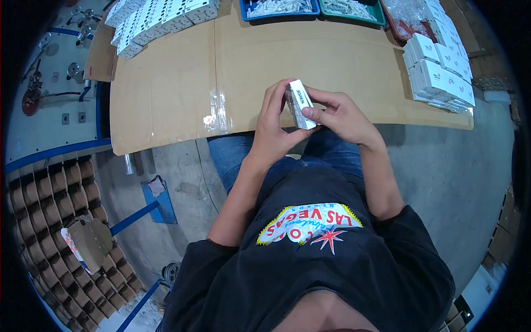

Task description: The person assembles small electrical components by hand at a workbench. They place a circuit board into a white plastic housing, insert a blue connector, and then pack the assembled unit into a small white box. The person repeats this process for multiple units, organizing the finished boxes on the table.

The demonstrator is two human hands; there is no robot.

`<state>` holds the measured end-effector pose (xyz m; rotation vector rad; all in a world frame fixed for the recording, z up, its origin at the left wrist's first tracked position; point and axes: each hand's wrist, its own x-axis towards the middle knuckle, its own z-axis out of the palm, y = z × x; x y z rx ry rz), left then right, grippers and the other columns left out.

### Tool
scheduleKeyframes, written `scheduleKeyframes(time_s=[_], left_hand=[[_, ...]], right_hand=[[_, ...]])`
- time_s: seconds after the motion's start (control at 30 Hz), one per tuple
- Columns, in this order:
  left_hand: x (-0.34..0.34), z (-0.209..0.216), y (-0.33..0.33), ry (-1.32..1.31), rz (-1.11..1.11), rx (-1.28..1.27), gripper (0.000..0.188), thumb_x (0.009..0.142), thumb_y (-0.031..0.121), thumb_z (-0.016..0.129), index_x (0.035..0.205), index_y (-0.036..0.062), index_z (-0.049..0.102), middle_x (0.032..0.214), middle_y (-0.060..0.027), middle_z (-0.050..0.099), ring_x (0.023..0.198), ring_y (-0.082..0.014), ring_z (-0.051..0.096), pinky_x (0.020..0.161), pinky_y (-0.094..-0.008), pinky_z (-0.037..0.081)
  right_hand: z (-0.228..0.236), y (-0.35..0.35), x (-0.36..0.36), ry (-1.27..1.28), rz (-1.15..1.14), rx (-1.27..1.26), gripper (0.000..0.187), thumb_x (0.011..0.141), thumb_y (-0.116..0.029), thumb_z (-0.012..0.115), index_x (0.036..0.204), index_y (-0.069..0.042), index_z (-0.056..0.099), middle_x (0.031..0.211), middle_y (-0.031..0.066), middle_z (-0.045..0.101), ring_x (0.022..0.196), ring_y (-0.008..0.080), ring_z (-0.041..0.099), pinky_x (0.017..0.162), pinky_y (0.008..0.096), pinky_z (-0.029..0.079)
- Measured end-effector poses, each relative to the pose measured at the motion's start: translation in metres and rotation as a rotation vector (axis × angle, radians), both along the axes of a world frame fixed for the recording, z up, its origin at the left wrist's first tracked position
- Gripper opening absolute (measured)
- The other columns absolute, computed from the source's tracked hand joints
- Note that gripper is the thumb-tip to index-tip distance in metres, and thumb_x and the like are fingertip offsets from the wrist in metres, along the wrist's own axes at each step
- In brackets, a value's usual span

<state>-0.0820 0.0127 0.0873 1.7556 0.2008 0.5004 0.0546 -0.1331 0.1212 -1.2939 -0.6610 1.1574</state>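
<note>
From the head view, the small white box (300,105) is held over the near edge of the cardboard-covered bench (166,83), its long axis running away from the person. The left hand (274,124) cups its left side; the right hand (340,115) pinches its near end, thumb seemingly on the flap.

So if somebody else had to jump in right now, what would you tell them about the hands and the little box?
Left hand: grips the small white box from its left side.
Right hand: holds the same box, thumb on its lower end.
The box is held above the near edge of the cardboard-covered table.
Done: stacks of white boxes at far left and at right.
Left: the box in hand is not yet set down; bins of small white parts sit at the far edge.
</note>
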Motion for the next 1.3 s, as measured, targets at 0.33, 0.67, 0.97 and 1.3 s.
scheduleKeyframes(time_s=[0.33, 0.67, 0.97, 1.3], left_hand=[[-0.001, -0.001, -0.001, 0.003, -0.046, 0.214, 0.094, 0.069, 0.007, 0.09, 0.151, 0.0036, 0.043, 0.144, -0.0139, 0.049, 0.137, -0.028, 0.051, 0.114, -0.0394, 0.044], [0.002, -0.003, -0.014, 0.02, -0.115, 0.312, 0.099, 0.064, 0.005, 0.086, 0.153, 0.0053, 0.042, 0.146, -0.019, 0.048, 0.139, -0.0379, 0.047, 0.117, -0.0444, 0.041], [0.004, 0.0, -0.017, 0.004, -0.162, 0.238, 0.098, 0.064, 0.005, 0.086, 0.152, 0.0022, 0.042, 0.146, -0.0185, 0.048, 0.137, -0.035, 0.049, 0.116, -0.0424, 0.041], [0.001, -0.002, -0.017, 0.041, -0.19, 0.202, 0.099, 0.067, 0.007, 0.088, 0.154, 0.0015, 0.041, 0.147, -0.0169, 0.047, 0.136, -0.0313, 0.05, 0.111, -0.0399, 0.045]], right_hand=[[-0.012, -0.019, 0.019, 0.048, 0.141, 0.002, 0.062, 0.104, -0.017, 0.066, 0.16, -0.005, 0.041, 0.125, 0.0042, 0.066, 0.11, 0.0098, 0.059, 0.095, 0.0291, 0.051], [-0.002, -0.026, 0.014, -0.38, 0.069, 0.0, 0.068, 0.092, 0.001, 0.054, 0.158, -0.004, 0.038, 0.115, 0.0146, 0.069, 0.097, 0.0185, 0.067, 0.083, 0.0329, 0.053], [0.028, -0.03, 0.005, -0.717, 0.046, -0.144, 0.047, 0.1, -0.012, 0.055, 0.145, -0.005, 0.047, 0.085, 0.0274, 0.069, 0.076, 0.0455, 0.069, 0.068, 0.0487, 0.052], [0.023, -0.028, 0.007, -0.757, 0.079, -0.184, 0.039, 0.099, -0.011, 0.056, 0.137, -0.003, 0.05, 0.083, 0.0276, 0.069, 0.076, 0.048, 0.068, 0.067, 0.053, 0.051]])
